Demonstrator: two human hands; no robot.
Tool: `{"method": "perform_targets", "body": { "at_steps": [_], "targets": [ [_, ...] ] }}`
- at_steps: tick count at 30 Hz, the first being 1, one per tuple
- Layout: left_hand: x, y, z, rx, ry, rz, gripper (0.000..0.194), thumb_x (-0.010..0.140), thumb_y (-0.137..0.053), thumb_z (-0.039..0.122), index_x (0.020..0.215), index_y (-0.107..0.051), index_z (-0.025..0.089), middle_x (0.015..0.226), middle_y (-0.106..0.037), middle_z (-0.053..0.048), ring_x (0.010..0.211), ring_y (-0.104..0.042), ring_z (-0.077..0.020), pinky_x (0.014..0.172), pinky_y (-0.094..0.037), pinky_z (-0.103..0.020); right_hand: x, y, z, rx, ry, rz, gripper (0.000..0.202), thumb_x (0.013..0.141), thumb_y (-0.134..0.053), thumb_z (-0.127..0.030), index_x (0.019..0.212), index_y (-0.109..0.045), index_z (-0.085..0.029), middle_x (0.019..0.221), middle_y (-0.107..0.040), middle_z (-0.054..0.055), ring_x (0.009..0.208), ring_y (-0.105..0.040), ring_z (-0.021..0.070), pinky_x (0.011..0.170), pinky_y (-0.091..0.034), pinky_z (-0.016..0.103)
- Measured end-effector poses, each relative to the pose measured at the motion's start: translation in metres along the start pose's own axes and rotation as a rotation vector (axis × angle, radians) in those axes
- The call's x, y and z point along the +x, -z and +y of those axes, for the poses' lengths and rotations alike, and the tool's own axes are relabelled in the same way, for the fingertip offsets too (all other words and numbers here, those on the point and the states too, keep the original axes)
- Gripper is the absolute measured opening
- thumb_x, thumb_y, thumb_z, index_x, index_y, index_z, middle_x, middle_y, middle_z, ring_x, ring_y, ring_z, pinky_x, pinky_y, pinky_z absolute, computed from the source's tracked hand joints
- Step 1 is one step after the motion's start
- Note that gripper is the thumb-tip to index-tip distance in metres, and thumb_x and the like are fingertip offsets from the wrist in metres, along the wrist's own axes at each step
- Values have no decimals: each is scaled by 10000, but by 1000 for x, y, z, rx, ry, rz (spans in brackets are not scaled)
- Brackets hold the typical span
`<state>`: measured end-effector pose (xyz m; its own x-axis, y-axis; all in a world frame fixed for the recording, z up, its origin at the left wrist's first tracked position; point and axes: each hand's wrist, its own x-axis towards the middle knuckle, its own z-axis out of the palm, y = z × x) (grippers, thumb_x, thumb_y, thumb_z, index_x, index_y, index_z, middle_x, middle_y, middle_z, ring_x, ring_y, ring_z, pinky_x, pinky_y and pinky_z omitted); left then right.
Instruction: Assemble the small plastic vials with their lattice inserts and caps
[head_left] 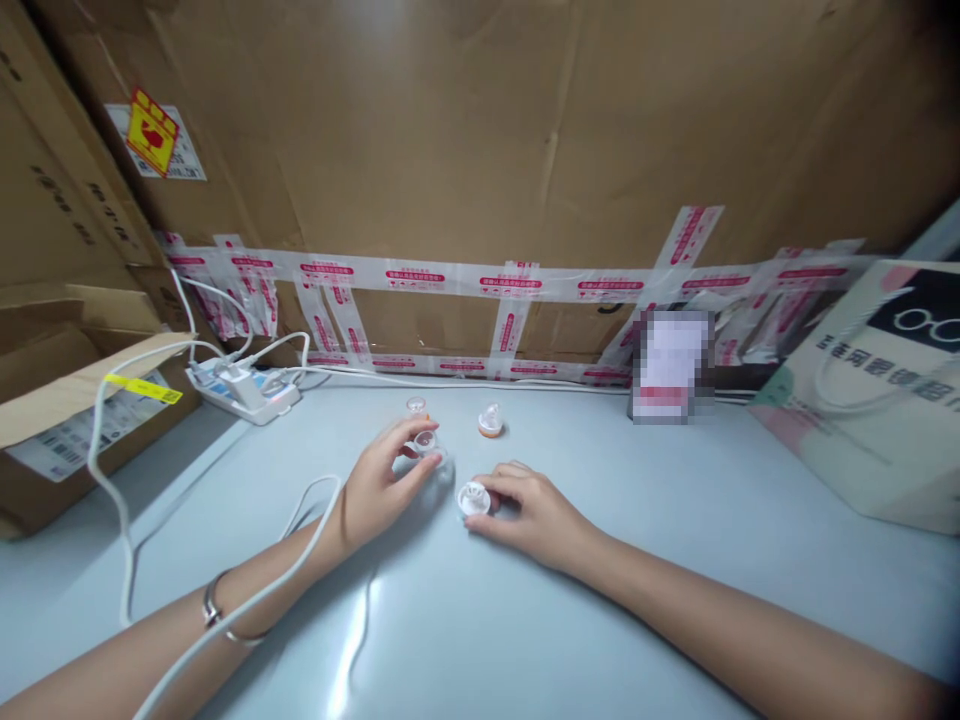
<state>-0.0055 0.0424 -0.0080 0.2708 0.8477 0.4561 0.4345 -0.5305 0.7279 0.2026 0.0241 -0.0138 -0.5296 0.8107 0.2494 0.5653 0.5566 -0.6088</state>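
Observation:
Between the thumb and fingers of my left hand (pixel 390 475) is a small clear round cap (pixel 426 443), its open rim facing up. My right hand (pixel 529 510) pinches a small white round piece (pixel 474 499) with a raised ribbed centre, close to the tabletop. Just beyond my left fingers stands another clear cup-like piece (pixel 416 406) with a bit of orange at its base. Farther back, a white piece with an orange base (pixel 491 421) sits upright on the table, apart from both hands.
A white cable (pixel 300 570) loops over my left forearm. At the back left lies a power strip (pixel 251 392) with plugs, beside an open cardboard box (pixel 90 440). A blurred-out phone-like object (pixel 671 365) and a printed bag (pixel 877 400) stand right. A large taped carton (pixel 450 150) walls the back.

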Motion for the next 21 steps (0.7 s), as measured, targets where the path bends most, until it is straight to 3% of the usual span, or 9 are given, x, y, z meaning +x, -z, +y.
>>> {"method": "perform_targets", "body": {
  "at_steps": [7, 14, 17, 21],
  "targets": [
    [-1, -1, -9, 162, -48, -65, 322, 832, -519, 225, 1147, -486, 160, 1133, -562, -108, 891, -583, -177, 832, -479, -362, 0, -2, 0, 13, -12, 22, 192, 757, -618, -270, 931, -649, -196, 723, -527, 2, 719, -516, 147, 704, -408, 259],
    [0, -5, -19, 178, -50, -93, 335, 821, -517, 200, 1149, -460, 156, 1089, -577, -105, 875, -608, -175, 805, -507, -342, 0, -4, 2, 43, -45, 57, 389, 698, -648, -253, 1070, -563, -176, 781, -554, 12, 743, -537, 158, 732, -430, 290],
    [0, -5, -19, 198, -68, -77, 358, 814, -523, 191, 1163, -445, 165, 1152, -540, -117, 981, -573, -202, 854, -483, -366, -1, -4, 1, 52, -56, 68, 300, 684, -651, -240, 968, -566, -196, 765, -553, -4, 719, -535, 149, 713, -430, 280],
    [-2, -2, -5, 275, -156, -4, 409, 815, -534, 190, 1207, -419, 181, 1193, -502, -117, 1171, -432, -246, 998, -349, -438, 1, -4, 1, 45, -70, 97, 171, 739, -601, -242, 901, -563, -200, 762, -545, -3, 727, -523, 150, 696, -421, 270]
  ]
}}
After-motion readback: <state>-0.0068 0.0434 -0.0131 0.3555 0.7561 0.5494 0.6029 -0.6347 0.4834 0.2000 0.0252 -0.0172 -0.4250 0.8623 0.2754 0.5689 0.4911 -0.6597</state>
